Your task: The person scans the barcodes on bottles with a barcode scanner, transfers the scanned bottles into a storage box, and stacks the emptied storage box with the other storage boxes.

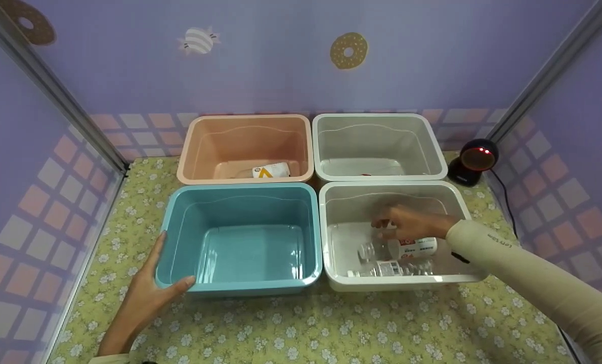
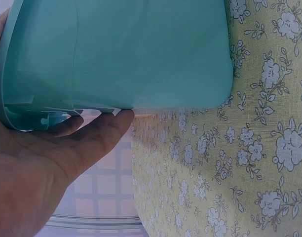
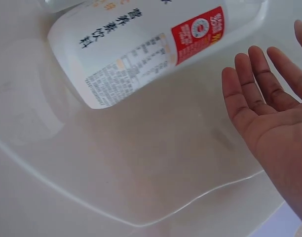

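Note:
A blue plastic bin (image 1: 254,287) stands at front left. My left hand (image 1: 146,288) holds its near left corner, the thumb at the front rim and the fingers along the outer side wall (image 2: 121,54). My right hand (image 1: 407,222), blurred in the head view, is inside the front right off-white bin (image 1: 397,279). Its fingers (image 3: 232,91) are spread loosely with nothing between them, beside a clear bottle with a white and red label (image 1: 413,248). Nearer the front wall lies another clear plastic bottle (image 1: 389,268).
Behind stand an orange bin (image 1: 250,136) with a white labelled item (image 1: 271,170) in it and another off-white bin (image 1: 377,136). A black scanner (image 1: 475,159) with red lights and a cable stands at right. Purple walls enclose the flowered tabletop (image 1: 301,323).

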Demonstrator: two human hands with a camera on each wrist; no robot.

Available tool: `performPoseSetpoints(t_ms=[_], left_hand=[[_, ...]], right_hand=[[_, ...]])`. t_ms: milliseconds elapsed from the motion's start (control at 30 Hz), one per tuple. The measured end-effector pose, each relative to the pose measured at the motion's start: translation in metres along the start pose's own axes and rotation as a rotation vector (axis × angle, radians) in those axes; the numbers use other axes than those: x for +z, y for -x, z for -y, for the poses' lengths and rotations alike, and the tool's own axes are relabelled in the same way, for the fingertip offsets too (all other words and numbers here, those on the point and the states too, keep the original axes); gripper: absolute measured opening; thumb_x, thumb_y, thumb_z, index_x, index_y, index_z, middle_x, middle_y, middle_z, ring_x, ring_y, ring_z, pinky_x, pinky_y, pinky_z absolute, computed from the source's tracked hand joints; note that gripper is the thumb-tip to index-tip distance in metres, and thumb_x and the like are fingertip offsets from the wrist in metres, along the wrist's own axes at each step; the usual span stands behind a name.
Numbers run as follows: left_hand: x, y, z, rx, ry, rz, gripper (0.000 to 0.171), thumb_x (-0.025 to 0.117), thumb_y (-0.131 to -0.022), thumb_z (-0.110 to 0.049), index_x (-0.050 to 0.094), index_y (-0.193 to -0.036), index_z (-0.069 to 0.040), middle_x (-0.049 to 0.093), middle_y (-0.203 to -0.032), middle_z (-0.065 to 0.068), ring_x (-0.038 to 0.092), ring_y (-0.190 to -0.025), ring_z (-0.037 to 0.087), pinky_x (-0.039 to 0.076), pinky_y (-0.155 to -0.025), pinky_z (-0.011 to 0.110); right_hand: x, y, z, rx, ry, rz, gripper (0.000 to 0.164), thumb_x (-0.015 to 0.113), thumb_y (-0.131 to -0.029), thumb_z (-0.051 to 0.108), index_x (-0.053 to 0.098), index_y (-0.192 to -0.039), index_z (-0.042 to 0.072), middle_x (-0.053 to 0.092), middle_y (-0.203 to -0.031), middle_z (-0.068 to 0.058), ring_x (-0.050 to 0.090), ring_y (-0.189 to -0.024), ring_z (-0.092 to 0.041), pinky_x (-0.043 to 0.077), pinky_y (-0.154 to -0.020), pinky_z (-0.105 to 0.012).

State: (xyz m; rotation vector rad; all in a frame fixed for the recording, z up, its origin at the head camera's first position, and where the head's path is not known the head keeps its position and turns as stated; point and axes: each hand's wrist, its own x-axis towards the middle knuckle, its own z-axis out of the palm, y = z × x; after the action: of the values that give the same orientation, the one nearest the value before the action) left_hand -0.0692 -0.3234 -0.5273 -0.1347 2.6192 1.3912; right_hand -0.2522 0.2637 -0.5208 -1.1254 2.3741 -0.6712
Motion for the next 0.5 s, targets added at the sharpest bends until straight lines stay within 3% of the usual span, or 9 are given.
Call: performPoseSetpoints(t_ms=[200,500], left_hand=[[0.0,0.001,0.0,0.01,0.005,-0.003,0.117,0.082,-0.099,-0.041,-0.008,-0.174,-0.049,-0.001,-0.183,0.023,0.012,-0.159,0.069,0.02,-0.115,0.093],[0.0,0.0,0.0,0.002,0.001,0.003,0.117,0.081,-0.099,-0.042,-0.009,-0.174,-0.049,-0.001,-0.183,0.022,0.011,-0.159,0.068,0.019,-0.115,0.093]], right_hand=[[0.005,0.001,-0.004,0.036,0.032,0.036,0.028,0.077,-0.103,0.009,0.077,-0.126,-0.008,0.077,-0.123,-0.026,0.074,-0.112,-0.045,0.061,-0.096,-0.062],[0.012,0.002,-0.009,0.111,-0.035,0.111,0.035,0.082,-0.096,0.007,0.077,-0.128,-0.006,0.077,-0.126,-0.022,0.073,-0.118,-0.042,0.061,-0.101,-0.06]])
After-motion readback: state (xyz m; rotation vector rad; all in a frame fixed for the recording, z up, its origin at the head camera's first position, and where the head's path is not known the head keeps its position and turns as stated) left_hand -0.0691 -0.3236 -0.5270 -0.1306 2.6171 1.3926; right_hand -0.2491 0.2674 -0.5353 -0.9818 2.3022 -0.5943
